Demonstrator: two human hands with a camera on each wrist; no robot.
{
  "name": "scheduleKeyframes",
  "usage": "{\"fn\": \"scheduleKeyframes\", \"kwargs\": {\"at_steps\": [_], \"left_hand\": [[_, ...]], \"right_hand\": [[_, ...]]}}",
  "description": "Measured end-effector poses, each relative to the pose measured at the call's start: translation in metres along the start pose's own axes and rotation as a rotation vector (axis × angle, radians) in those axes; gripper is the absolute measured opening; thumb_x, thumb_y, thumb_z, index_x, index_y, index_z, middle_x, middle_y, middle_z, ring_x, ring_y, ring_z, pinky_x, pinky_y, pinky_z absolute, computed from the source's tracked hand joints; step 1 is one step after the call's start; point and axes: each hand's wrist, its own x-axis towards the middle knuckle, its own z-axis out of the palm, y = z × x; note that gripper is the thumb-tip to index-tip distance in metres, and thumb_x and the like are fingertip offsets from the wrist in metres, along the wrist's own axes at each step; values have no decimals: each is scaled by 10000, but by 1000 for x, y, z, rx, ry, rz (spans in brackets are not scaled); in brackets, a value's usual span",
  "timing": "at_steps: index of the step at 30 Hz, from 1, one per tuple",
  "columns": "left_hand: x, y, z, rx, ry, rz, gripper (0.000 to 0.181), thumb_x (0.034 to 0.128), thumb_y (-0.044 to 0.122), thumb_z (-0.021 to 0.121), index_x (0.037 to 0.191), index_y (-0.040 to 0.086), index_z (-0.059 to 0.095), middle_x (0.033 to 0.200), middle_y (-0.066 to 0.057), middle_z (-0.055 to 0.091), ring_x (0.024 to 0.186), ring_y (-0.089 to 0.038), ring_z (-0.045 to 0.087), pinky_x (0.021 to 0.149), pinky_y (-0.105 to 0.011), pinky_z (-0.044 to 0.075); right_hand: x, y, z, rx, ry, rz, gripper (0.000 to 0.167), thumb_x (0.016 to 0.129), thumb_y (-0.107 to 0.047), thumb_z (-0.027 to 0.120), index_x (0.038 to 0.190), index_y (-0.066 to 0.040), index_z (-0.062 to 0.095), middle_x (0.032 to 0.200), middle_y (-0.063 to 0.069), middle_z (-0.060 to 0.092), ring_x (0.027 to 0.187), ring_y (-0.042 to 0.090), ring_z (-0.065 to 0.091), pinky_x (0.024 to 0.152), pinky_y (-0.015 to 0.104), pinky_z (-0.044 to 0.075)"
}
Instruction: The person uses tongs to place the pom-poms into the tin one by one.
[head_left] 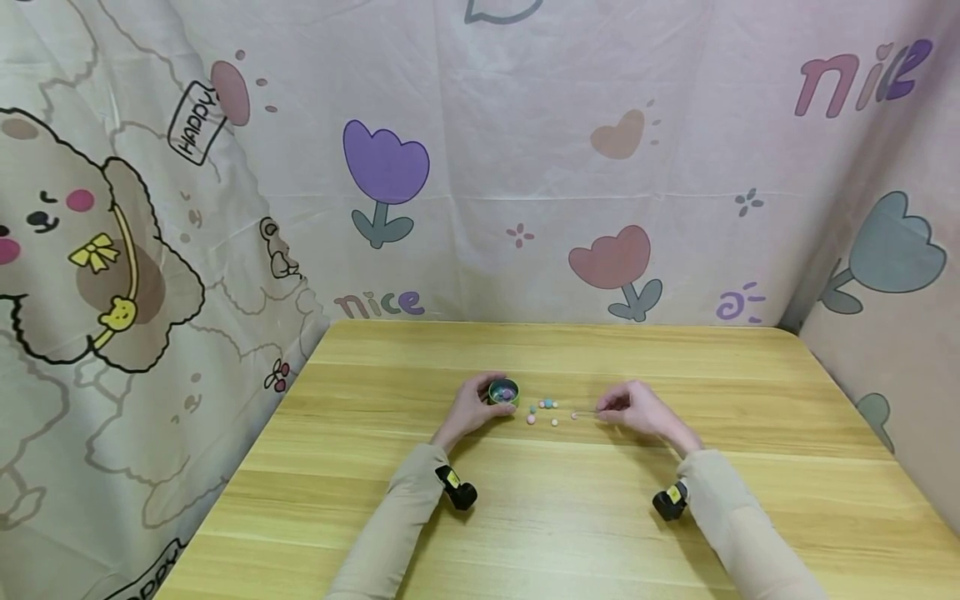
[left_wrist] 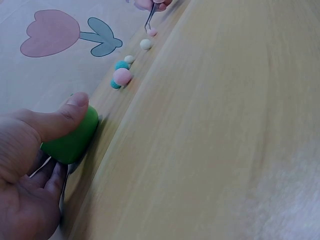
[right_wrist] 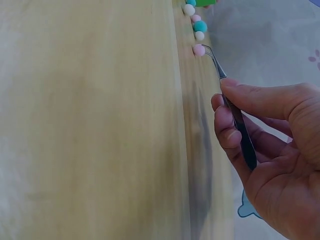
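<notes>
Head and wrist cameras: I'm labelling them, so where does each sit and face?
Head: on the head, facing forward and down over the table; left hand, right hand and sleeves show.
Left wrist: worn there, facing the green container; left hand and part of right hand show.
Right wrist: worn there, facing the tweezers; right hand shows.
Both wrist views share the tweezers and balls.

A tabletop recording corner is being suggested by the surroundings. A wood-grain table (head_left: 555, 525) is being enclosed by printed cloth: the back and right are being covered by a pale, creased hanging (head_left: 510, 108) patterned with tulips (head_left: 386, 167) and hearts (head_left: 609, 260), while the left is being screened by another hanging (head_left: 67, 433) bearing a fluffy cartoon animal (head_left: 75, 292). Small black cameras (head_left: 459, 492) are being worn at both sleeve cuffs (head_left: 426, 462). Whether a home or a studio is being used is being hidden by the cloth.
</notes>
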Motion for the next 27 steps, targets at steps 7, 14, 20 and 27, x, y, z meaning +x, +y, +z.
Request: {"fn": "scheduleKeyframes", "kwargs": {"at_steps": [7,14,20,27], "left_hand": [[0,0,1,5,5,-7,638,798,61,838,1368,-27,564,1383,-236,604,1299,-394,581,1167,-486,444],[1,-1,1,-8,-2,1,633,801,46,833,1367,-36,562,1362,-238,613,1279,-396,592,1156,-492,456],[1,-1,1,-7,-1,8,628,802,44,831,1364,-42,563,1355,-242,616,1274,-398,594,1154,-495,457],[1,-1,1,-6,-3,7,628,806,49,831,1367,-38,561,1361,-236,613,1285,-390,588,1162,-492,450]], "right_hand": [[1,2,2,-7,-5,-9,64,869,-45,742,921,-8,748,832,84,724,689,66,554,587,181,487],[1,2,2,0,-12,-16,71,872,-49,739,926,-4,750,836,89,730,688,59,559,588,182,492],[1,2,1,5,-21,-21,67,874,-40,731,920,6,747,824,109,725,668,60,547,573,177,481],[1,2,2,15,-21,-21,69,876,-46,735,924,1,748,826,114,725,670,62,545,571,177,476]]}}
